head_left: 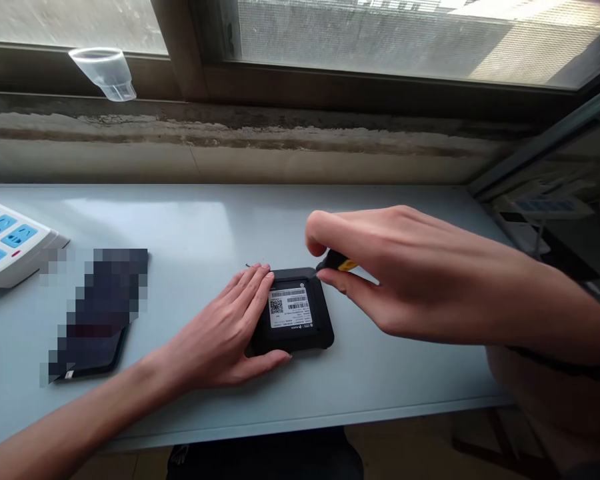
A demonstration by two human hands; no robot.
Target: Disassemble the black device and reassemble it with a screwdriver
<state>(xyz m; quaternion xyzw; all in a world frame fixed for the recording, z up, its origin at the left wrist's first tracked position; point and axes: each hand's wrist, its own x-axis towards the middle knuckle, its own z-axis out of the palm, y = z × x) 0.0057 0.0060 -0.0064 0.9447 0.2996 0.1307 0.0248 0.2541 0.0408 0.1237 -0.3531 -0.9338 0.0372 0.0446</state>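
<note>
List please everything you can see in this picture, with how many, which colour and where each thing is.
plastic cup: one, clear, tilted at the window frame, upper left
window: one, grey with mesh screen, behind the table
table: one, pale blue-grey, below the window
power strip: one, white with blue sockets, left table edge
phone: one, dark, partly blurred, on the table, left of centre
square device: one, black, on the table, centre
label: one, white with QR code, on top of the square device
screwdriver: one, black and yellow handle, at the device's far corner
left hand: one, spread flat on the square device
right hand: one, holding the screwdriver
</note>
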